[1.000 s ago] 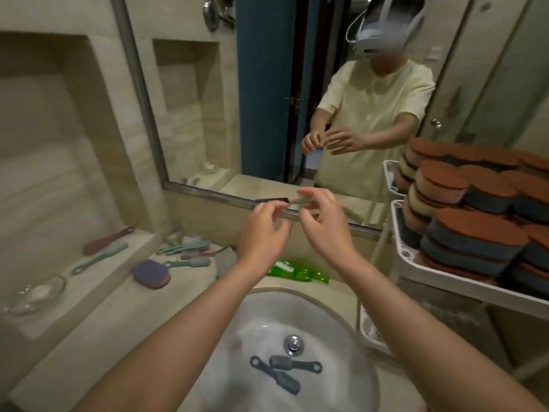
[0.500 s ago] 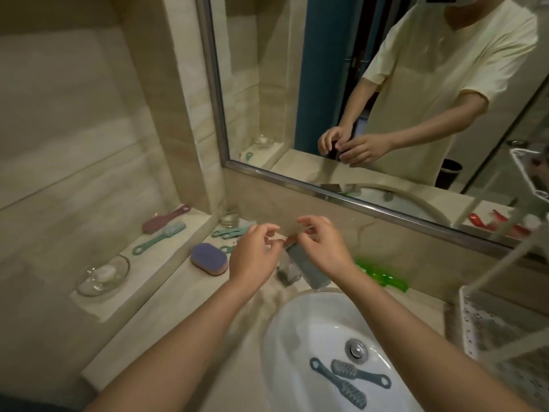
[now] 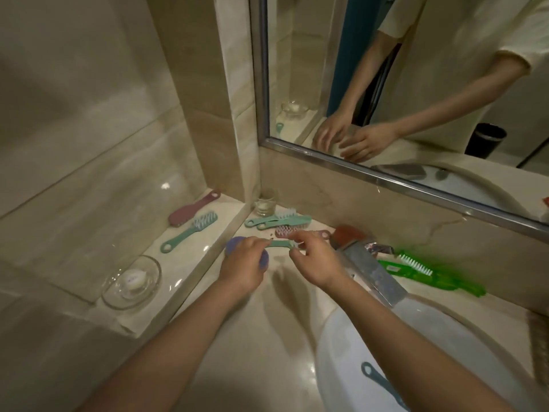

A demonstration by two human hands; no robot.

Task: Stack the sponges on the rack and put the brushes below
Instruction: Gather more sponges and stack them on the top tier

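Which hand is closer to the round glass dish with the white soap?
Left. The left hand is just right of the round glass soap dish, near the ledge; the right hand is farther right, toward the tap.

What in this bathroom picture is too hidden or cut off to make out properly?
Head view:
- Purple sponge: mostly covered by the left hand.
- Teal brush: its ends are hidden by both hands' fingers.
- Blue brush in the sink: its head is cut off by the bottom edge.
- Rack: out of frame.
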